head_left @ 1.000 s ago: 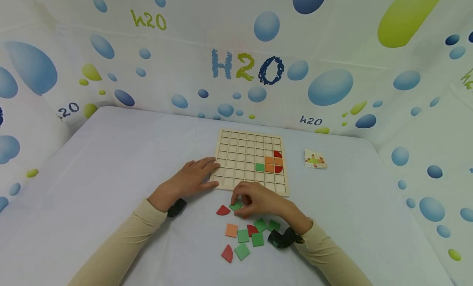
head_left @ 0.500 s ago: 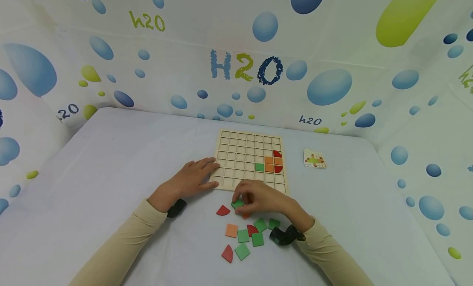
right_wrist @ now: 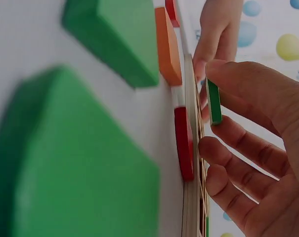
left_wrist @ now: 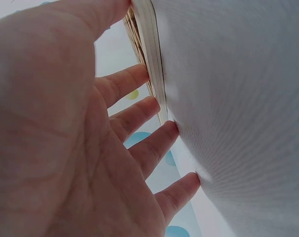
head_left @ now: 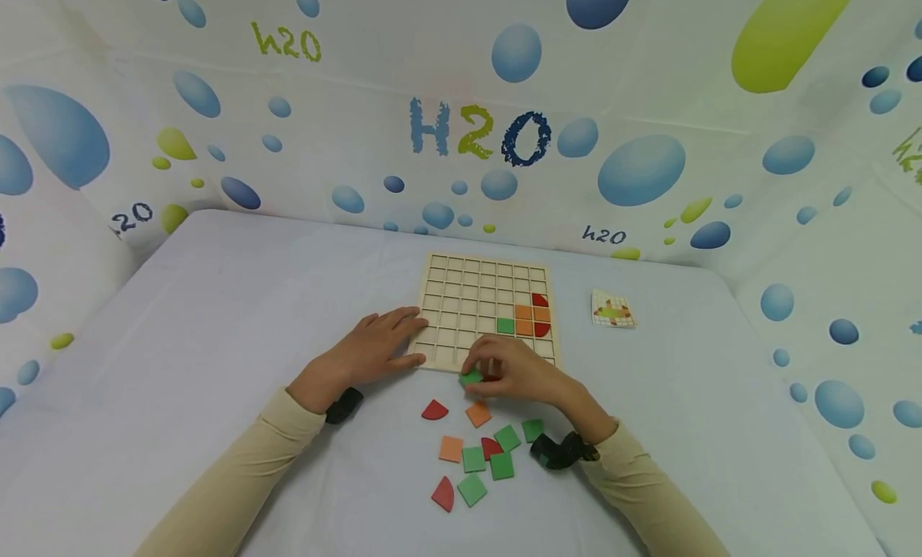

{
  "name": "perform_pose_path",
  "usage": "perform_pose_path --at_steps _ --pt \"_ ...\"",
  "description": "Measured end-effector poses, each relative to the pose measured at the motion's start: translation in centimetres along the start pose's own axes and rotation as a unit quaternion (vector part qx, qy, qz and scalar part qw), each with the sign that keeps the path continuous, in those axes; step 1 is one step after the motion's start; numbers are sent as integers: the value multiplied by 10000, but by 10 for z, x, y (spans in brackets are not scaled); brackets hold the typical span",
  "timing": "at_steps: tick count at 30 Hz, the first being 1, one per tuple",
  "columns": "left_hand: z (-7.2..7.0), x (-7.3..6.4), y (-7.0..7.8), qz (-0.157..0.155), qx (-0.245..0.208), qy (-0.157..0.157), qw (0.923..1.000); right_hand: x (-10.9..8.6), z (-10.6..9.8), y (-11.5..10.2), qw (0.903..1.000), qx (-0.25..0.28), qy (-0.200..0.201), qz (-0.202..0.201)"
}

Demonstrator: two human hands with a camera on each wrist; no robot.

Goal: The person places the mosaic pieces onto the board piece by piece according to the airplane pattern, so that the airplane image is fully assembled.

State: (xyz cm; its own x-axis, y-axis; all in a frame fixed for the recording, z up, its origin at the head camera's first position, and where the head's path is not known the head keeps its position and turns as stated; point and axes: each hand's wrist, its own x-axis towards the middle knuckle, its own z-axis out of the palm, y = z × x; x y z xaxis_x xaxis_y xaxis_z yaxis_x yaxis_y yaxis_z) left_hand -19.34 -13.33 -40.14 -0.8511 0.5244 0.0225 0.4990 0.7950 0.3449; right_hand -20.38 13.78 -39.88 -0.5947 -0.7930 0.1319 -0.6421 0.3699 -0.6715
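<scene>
A light wooden grid board point(head_left: 454, 291) lies on the white-covered table. At its right side sit orange square tiles point(head_left: 523, 313), red quarter-circle pieces point(head_left: 539, 300) and one green tile point(head_left: 506, 326). My left hand point(head_left: 370, 350) rests with extended fingers at the board's left edge; in the left wrist view its thumb and some fingertips touch the board's side point(left_wrist: 151, 44). My right hand point(head_left: 517, 370) pinches a green square tile point(right_wrist: 214, 101) between thumb and finger, over the board's near edge. A red piece point(right_wrist: 184, 143) lies under the right hand, beside the board.
Loose green tiles point(head_left: 472, 490), orange tiles point(head_left: 479, 414) and red quarter-circle pieces point(head_left: 434, 410) lie on the cloth in front of the board. A small pattern card point(head_left: 613, 310) lies to the board's right. A printed curtain point(head_left: 346, 101) stands behind the table.
My right hand has lifted the green tile and moved it forward to the board's near edge, uncovering an orange tile. The left hand has stayed in place.
</scene>
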Motion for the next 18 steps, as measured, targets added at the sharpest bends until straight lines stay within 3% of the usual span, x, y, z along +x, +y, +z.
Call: perform_pose_path --at_steps 11,18 --pt "1 -1 0 64 -25 42 10000 -5 -11 10 9975 36 596 383" --pt "1 -2 0 89 6 43 10000 -9 -17 19 9941 59 1013 382"
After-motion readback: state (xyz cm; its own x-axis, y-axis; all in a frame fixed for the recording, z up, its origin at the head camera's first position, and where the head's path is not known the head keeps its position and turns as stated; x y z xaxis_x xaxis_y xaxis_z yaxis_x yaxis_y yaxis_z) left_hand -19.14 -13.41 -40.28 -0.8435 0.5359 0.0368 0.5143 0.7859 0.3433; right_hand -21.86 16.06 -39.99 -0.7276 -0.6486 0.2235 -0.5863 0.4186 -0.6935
